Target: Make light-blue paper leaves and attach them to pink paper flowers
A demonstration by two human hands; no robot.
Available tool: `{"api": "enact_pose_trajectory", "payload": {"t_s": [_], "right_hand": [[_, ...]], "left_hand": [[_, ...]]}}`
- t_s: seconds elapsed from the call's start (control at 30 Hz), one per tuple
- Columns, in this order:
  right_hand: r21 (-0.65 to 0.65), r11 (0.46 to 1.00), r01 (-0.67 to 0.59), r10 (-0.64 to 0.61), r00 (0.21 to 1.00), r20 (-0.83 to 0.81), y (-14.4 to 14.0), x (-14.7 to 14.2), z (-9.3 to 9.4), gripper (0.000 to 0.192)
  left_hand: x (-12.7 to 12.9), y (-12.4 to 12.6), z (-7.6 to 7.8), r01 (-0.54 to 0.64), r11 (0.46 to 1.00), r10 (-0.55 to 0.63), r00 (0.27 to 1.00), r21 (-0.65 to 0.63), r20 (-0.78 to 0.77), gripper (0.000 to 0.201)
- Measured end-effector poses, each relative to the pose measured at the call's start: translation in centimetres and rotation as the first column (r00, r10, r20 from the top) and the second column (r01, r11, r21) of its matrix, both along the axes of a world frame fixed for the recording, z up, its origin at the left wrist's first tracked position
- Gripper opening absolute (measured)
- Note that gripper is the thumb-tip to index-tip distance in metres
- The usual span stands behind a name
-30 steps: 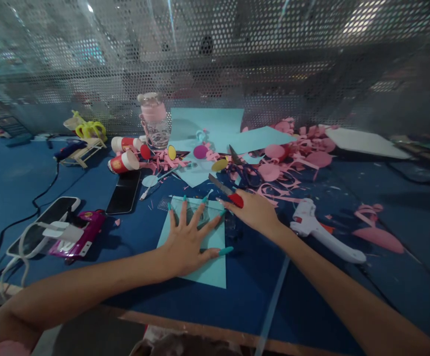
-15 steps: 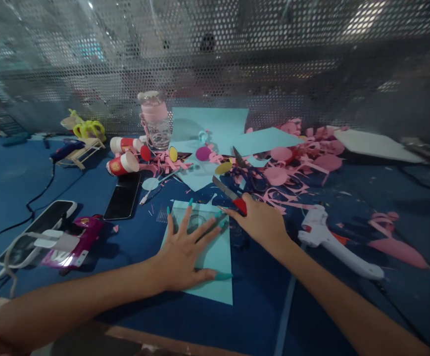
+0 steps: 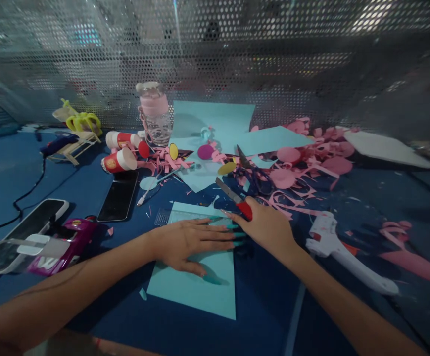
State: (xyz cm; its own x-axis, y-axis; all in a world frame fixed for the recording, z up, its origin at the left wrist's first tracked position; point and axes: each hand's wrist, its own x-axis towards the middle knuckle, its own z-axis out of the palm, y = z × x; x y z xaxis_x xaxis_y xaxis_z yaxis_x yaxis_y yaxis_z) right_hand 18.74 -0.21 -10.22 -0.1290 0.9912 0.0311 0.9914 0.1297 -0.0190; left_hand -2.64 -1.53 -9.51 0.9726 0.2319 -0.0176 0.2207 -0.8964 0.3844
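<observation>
1. A light blue paper sheet is lying flat near the front edge of the blue table, its long axis running front to back.
2. The left hand is pressing flat on the sheet, fingers stretched out together and pointing right.
3. A clear ruler is lying across the sheet's far end, its long axis running left to right.
4. The right hand is gripping red-handled scissors, blades pointing away and to the left, at the sheet's far right corner.
5. A white glue gun is lying just right of that hand.
6. Pink paper scraps are littering the table farther back.
</observation>
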Motion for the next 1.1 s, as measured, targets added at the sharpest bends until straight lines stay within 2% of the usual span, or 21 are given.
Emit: {"api": "enact_pose_trajectory", "payload": {"t_s": [0.2, 0.3, 0.43, 0.57, 0.8, 0.87, 1.03, 1.1], "right_hand": [[-0.008, 1.0, -0.018, 0.017, 0.998, -0.057, 0.2, 0.3, 0.0, 0.039], [-0.031, 1.0, -0.005, -0.001, 0.982, -0.189, 0.5, 0.9, 0.1, 0.038], [-0.083, 0.995, 0.054, -0.087, 0.883, -0.462, 1.0, 2.1, 0.3, 0.042], [-0.199, 0.971, 0.13, -0.225, 0.778, -0.587, 1.3, 2.6, 0.4, 0.043], [-0.397, 0.904, 0.158, -0.386, 0.698, -0.603, 1.4, 2.5, 0.9, 0.048], [-0.394, 0.906, 0.153, -0.38, 0.702, -0.602, 1.4, 2.5, 0.9, 0.046], [-0.274, 0.954, 0.122, -0.269, 0.755, -0.599, 1.4, 2.7, 0.5, 0.038], [-0.302, 0.946, 0.118, -0.285, 0.746, -0.602, 1.4, 2.8, 0.4, 0.039]], "left_hand": [[0.9, 0.7, -0.2, 0.056, 0.998, -0.054, 0.998, -0.038, 0.042, 0.067], [0.9, 0.8, -0.3, 0.041, 0.997, -0.039, 0.999, -0.059, 0.033, 0.067], [0.8, 0.8, -0.2, 0.024, 0.996, -0.021, 0.999, -0.087, 0.032, 0.068], [0.9, 0.7, -0.2, 0.003, 0.996, -0.002, 1.0, -0.09, 0.017, 0.073], [0.6, 0.8, -0.2, 0.01, 0.993, -0.009, 1.0, -0.115, 0.01, 0.066], [0.6, 0.7, -0.1, 0.01, 0.992, -0.009, 1.0, -0.123, 0.004, 0.064], [0.6, 0.7, 0.2, 0.012, 0.992, -0.012, 1.0, -0.129, 0.0, 0.062], [0.6, 0.6, 0.2, 0.01, 0.992, -0.01, 1.0, -0.127, -0.002, 0.062]]}}
